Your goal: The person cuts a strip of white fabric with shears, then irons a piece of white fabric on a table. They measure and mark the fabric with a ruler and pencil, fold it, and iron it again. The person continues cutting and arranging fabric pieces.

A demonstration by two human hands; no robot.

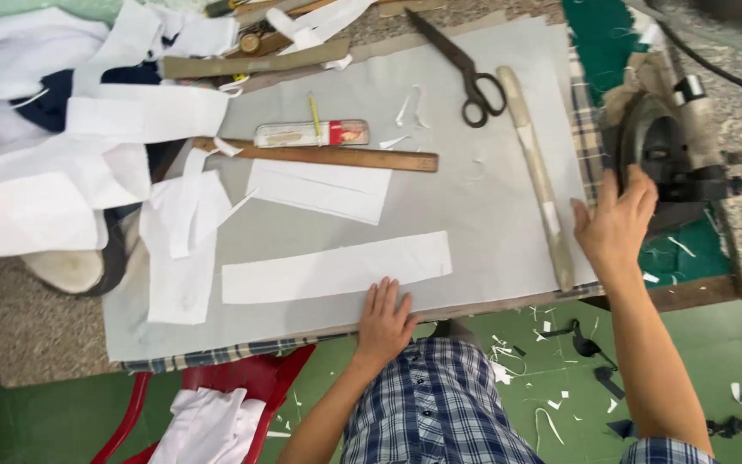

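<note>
While the left hand point(386, 320) lies flat, open, beside the white fabric strip point(337, 268), the open right hand point(616, 225) should grip the iron point(667, 155) squarely by its handle.

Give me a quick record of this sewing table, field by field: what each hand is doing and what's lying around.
Surface: grey cloth over a table
Left hand: flat on the near edge, touching a long white fabric strip
Right hand: open, reaching at an iron
Tools: scissors, wooden ruler, long wooden stick
Far left: heap of white fabric pieces
</note>
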